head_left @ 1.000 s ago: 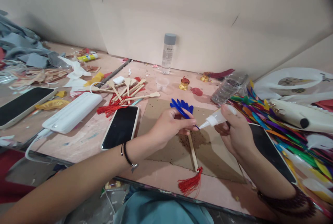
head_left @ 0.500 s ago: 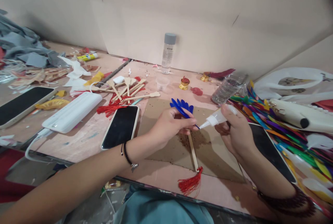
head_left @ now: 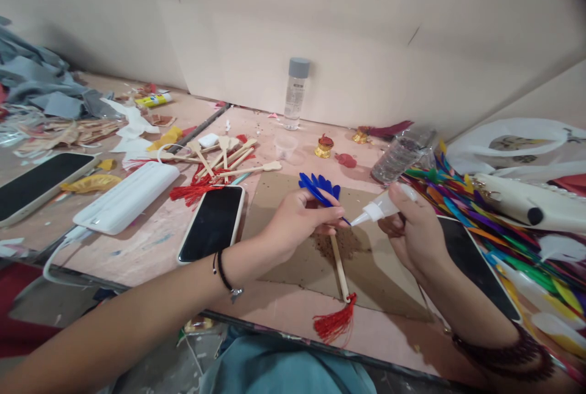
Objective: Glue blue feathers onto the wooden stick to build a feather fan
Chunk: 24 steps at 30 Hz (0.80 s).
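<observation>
L hand [head_left: 307, 221] pinches 1 blue feather [head_left: 317, 192] over cardboard [head_left: 265, 206]; R hand [head_left: 415, 224] grips squeeze btl [head_left: 383, 205], nozzle [head_left: 361, 219] at quill tip. Blue plumes [head_left: 328, 184] at far end of stick [head_left: 339, 269] apptly set; held 1 unplaced.

Single blue feather [head_left: 315, 190] slants down, tip basically right at the nozzle [head_left: 360, 218] of a tilted whitish squeeze bottle [head_left: 383, 205]; red-tasseled, wooden-handled fan [head_left: 339, 266] lies below.
</observation>
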{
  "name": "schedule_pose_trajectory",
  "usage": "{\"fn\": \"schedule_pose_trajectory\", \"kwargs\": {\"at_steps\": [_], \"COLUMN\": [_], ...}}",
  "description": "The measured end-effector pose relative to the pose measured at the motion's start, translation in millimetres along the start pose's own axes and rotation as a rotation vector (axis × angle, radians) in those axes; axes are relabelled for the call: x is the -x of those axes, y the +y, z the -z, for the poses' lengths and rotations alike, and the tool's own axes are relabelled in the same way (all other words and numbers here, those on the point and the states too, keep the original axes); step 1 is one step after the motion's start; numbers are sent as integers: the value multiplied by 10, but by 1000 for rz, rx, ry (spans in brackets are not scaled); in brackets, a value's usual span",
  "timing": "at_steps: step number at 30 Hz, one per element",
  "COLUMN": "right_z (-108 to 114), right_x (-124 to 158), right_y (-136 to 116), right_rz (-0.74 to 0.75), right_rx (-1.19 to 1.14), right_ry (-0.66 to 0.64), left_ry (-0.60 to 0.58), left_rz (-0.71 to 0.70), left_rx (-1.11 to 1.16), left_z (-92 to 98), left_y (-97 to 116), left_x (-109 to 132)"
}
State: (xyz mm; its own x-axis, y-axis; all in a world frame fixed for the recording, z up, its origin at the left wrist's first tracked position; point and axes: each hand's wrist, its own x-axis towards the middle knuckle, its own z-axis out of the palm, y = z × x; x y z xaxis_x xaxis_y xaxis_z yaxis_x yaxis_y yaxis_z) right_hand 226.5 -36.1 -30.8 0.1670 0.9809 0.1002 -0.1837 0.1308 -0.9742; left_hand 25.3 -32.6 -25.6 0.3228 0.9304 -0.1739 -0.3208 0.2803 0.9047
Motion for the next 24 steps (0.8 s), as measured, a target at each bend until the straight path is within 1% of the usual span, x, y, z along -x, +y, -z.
{"fn": "schedule_pose_trajectory", "kwargs": {"at_steps": [3,7,11,15,19,24], "right_z": [-18,-57,-27,48,95,203], "right_x": [-1,4,-22,-99,-203,-374], "right_y": [6,-30,-124,-161,-55,192], "right_rz": [-21,-105,-154,-126,-68,10], "right_rx": [-19,-44,-129,-103,-10,131], "right_ry": [-1,-11,-24,-60,-110,-50], "left_ry": [4,32,104,121,153,148], "left_rz": [-7,-57,-96,-172,-185,-203], "left_rx": [37,55,-11,-98,-157,-199], "left_z": [0,7,35,60,70,108], "left_y": [12,27,19,23,58,73], "left_x": [-2,-14,-37,-47,-40,-65]}}
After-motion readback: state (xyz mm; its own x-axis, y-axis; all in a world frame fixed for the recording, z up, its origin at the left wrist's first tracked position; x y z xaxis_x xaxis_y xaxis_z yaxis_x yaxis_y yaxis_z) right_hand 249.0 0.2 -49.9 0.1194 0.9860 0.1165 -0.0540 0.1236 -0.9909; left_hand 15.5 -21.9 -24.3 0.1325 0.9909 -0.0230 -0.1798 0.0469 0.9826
